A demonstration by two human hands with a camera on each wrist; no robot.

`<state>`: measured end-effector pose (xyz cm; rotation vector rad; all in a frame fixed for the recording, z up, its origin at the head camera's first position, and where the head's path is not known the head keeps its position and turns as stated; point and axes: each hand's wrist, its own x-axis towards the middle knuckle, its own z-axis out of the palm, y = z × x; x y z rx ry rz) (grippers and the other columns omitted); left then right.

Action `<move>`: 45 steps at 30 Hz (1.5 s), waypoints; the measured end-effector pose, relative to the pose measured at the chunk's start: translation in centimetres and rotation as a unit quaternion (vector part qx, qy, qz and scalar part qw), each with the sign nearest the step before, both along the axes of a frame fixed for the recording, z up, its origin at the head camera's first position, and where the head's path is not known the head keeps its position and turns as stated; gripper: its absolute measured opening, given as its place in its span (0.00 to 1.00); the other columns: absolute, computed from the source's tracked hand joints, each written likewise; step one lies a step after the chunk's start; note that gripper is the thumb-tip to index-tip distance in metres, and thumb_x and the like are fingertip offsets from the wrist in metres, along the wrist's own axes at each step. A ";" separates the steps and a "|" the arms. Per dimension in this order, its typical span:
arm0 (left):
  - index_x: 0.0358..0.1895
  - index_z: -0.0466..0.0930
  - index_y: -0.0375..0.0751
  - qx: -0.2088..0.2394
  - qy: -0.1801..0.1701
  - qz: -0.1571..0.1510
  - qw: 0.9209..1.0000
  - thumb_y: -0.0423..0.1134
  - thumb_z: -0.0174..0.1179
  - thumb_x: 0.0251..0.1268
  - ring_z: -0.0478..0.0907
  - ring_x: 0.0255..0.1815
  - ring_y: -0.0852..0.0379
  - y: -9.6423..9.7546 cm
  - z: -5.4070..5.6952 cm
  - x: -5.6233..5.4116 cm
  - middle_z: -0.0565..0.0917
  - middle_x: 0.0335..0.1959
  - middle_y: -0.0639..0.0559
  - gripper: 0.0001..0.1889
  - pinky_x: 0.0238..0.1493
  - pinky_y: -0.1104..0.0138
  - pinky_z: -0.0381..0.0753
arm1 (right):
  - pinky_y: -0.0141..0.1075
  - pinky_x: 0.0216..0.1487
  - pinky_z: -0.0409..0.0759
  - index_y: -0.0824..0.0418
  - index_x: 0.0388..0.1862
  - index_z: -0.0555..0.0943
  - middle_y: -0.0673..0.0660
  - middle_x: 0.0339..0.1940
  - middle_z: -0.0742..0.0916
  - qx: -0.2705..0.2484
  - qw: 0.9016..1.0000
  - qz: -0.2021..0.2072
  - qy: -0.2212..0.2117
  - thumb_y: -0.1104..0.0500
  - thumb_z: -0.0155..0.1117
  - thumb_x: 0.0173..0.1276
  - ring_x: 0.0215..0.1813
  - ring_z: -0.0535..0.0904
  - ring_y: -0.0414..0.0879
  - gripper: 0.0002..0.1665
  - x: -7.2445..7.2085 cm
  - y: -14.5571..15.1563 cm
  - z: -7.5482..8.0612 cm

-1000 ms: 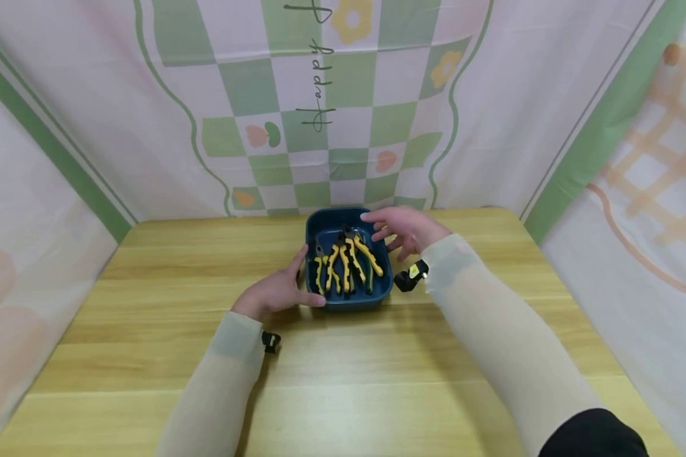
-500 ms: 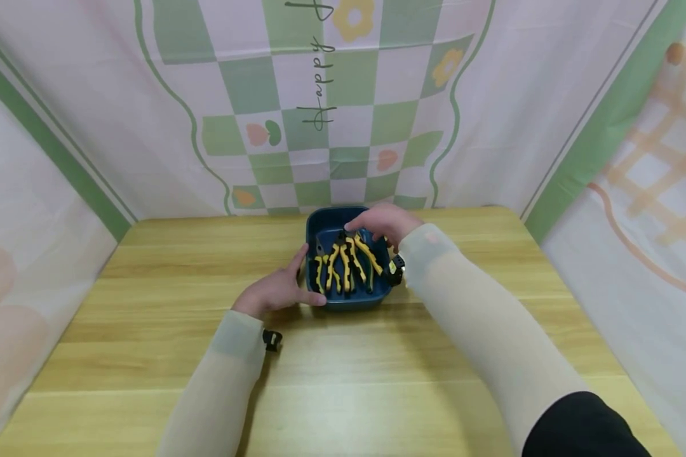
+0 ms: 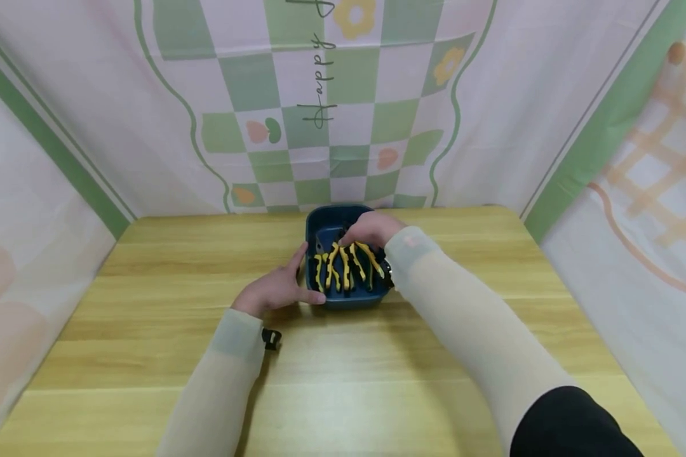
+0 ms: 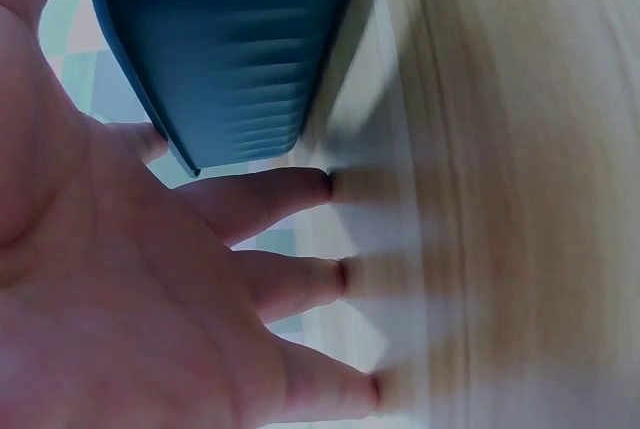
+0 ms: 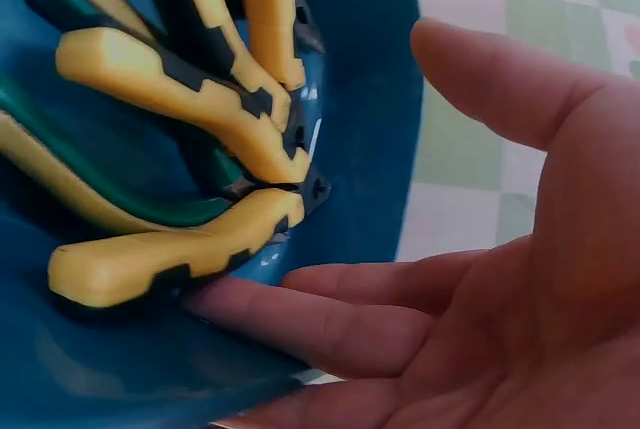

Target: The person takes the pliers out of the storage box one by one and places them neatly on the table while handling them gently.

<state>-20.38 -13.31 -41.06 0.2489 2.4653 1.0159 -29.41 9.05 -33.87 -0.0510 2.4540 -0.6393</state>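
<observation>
A dark blue bin (image 3: 320, 219) stands at the back of the table with several pliers lying in it. Their yellow-and-black handles (image 3: 345, 270) point toward me; the heads lie toward the far wall. My left hand (image 3: 274, 291) rests at the bin's left side, fingers spread, thumb at the front rim. In the left wrist view three fingertips (image 4: 310, 277) reach down to the tabletop. My right hand (image 3: 373, 228) reaches into the bin from the right. The right wrist view shows its thumb apart and one fingertip at a handle of the rightmost pliers (image 5: 180, 244).
The wooden table (image 3: 320, 381) ends just behind the bin. A checkered, printed cloth (image 3: 351, 130) hangs beyond its back edge, and more cloth (image 3: 652, 209) hangs along the right side.
My right hand has moved left and down, from beside the bin's right rim to over the pliers' heads. The left hand has stayed put.
</observation>
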 end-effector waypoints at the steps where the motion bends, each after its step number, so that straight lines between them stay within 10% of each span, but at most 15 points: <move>1: 0.80 0.26 0.69 -0.001 0.001 -0.001 1.000 0.62 0.73 0.51 0.51 0.76 0.34 0.0 0.0 0.0 0.48 0.80 0.39 0.65 0.70 0.42 0.53 | 0.53 0.61 0.73 0.63 0.72 0.69 0.62 0.70 0.73 0.004 1.000 0.005 0.002 0.42 0.68 0.66 0.60 0.76 0.64 0.42 -0.1 -0.1 -0.1; 15: 0.80 0.27 0.70 0.016 -0.005 0.005 1.000 0.62 0.74 0.51 0.48 0.77 0.35 -0.2 -0.2 -0.2 0.47 0.80 0.37 0.65 0.71 0.41 0.51 | 0.45 0.62 0.71 0.60 0.65 0.79 0.59 0.69 0.76 0.110 0.989 0.093 0.022 0.48 0.66 0.68 0.65 0.72 0.54 0.30 -0.4 -1.1 -1.2; 45: 0.79 0.27 0.70 0.025 -0.014 0.008 1.000 0.60 0.75 0.51 0.41 0.78 0.36 -0.2 -0.1 -0.3 0.44 0.80 0.37 0.65 0.72 0.41 0.46 | 0.45 0.64 0.69 0.60 0.65 0.79 0.60 0.71 0.73 0.146 0.985 0.092 0.010 0.44 0.58 0.74 0.66 0.71 0.54 0.29 -0.9 -1.2 -1.6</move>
